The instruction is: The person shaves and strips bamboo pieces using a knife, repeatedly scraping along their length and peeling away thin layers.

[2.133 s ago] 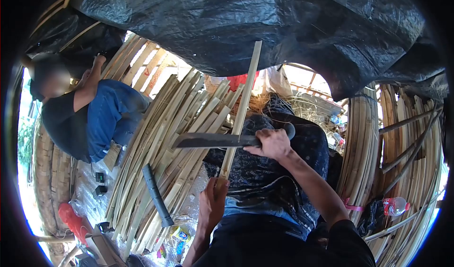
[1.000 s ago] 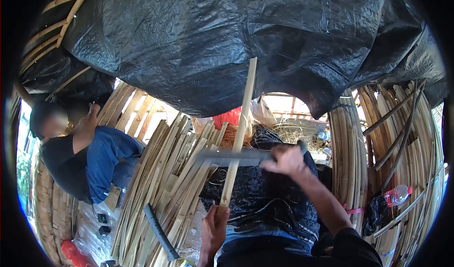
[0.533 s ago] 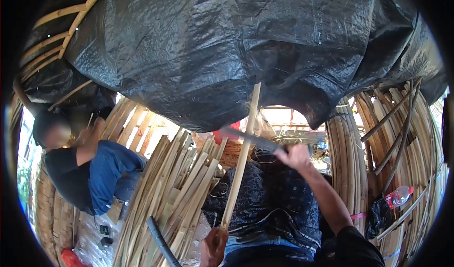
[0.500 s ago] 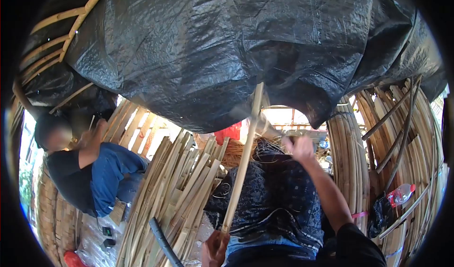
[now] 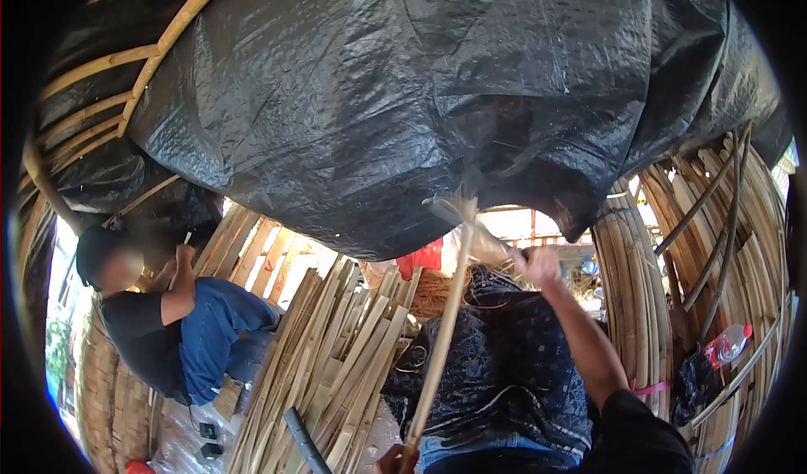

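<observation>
Head view of a long bamboo strip [image 5: 445, 331] slanting up over the left part of the patterned cloth [image 5: 521, 365] on the lap, its lower end near the cloth's bottom edge, its tip seen against the lower edge of the black sheeting [image 5: 403, 121]. The left hand [image 5: 395, 460], partly cut off, is wrapped round the lower end. The right hand [image 5: 542, 266], near the cloth's upper right corner, holds a blade [image 5: 490, 243]; it is blurred, so from my remote station I cannot tell whether it touches the strip — only that it crosses near the tip. For clean blade work, I judge that a firm left grip, well clear of the edge's path, a shallow angle and even pressure matter most. Beside the cloth's left edge lies a pile of strips [image 5: 336, 365]; beyond it sits a co-worker [image 5: 147, 331] — well apart from the blade.
</observation>
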`<action>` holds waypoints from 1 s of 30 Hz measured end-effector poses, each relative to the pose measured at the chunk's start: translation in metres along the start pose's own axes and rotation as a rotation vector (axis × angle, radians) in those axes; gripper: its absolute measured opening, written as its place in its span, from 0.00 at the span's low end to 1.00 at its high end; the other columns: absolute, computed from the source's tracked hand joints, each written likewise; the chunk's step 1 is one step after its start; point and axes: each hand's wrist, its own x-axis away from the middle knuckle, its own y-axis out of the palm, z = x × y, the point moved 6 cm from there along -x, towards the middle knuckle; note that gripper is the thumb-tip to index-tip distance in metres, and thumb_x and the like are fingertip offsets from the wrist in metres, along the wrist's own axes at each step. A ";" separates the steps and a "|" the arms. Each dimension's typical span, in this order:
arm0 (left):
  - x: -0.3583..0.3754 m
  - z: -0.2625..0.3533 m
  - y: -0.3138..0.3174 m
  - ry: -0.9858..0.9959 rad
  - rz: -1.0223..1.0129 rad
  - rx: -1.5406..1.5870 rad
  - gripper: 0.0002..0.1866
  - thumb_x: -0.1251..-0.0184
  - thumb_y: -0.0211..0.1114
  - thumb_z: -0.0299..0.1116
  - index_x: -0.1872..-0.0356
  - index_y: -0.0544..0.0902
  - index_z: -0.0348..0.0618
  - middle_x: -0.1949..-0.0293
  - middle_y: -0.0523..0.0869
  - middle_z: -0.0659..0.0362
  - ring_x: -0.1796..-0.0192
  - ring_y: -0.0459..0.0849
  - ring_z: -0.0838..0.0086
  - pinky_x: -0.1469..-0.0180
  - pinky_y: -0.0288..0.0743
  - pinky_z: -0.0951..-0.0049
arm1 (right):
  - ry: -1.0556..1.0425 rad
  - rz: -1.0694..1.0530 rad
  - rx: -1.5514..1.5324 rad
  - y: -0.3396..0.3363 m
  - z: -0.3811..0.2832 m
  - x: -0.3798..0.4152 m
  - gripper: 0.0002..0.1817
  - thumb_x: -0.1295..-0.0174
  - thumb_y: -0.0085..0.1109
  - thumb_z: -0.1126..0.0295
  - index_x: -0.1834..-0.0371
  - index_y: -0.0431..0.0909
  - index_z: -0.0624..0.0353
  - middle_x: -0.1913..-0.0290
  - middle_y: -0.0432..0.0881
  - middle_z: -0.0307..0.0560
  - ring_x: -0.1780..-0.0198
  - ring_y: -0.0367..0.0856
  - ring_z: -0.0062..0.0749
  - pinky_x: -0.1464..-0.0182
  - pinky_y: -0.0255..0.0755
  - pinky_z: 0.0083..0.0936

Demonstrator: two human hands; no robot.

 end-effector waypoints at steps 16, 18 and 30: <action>0.036 0.025 -0.020 -0.125 -0.213 0.080 0.21 0.17 0.64 0.52 0.62 0.83 0.43 0.81 0.70 0.71 0.78 0.62 0.85 0.75 0.54 0.73 | 0.974 -0.848 -0.449 0.060 0.079 0.054 0.36 0.24 0.54 0.36 0.66 0.93 0.61 0.71 0.86 0.72 0.61 0.90 0.61 0.59 0.81 0.54; 0.025 0.039 -0.013 -0.147 -0.298 0.133 0.22 0.18 0.64 0.54 0.58 0.84 0.43 0.79 0.72 0.71 0.77 0.64 0.85 0.75 0.56 0.73 | 1.011 -0.896 -0.410 0.059 0.088 0.063 0.43 0.25 0.49 0.30 0.60 0.92 0.66 0.69 0.87 0.73 0.59 0.90 0.65 0.50 0.79 0.56; -0.028 0.043 0.013 -0.197 -0.186 -0.506 0.27 0.37 0.82 0.40 0.41 0.81 0.42 0.62 0.90 0.50 0.62 0.90 0.60 0.58 0.81 0.60 | 0.596 -1.138 -0.221 -0.017 0.093 0.052 0.35 0.33 0.67 0.36 0.43 0.88 0.59 0.63 0.93 0.58 0.63 0.93 0.50 0.57 0.85 0.45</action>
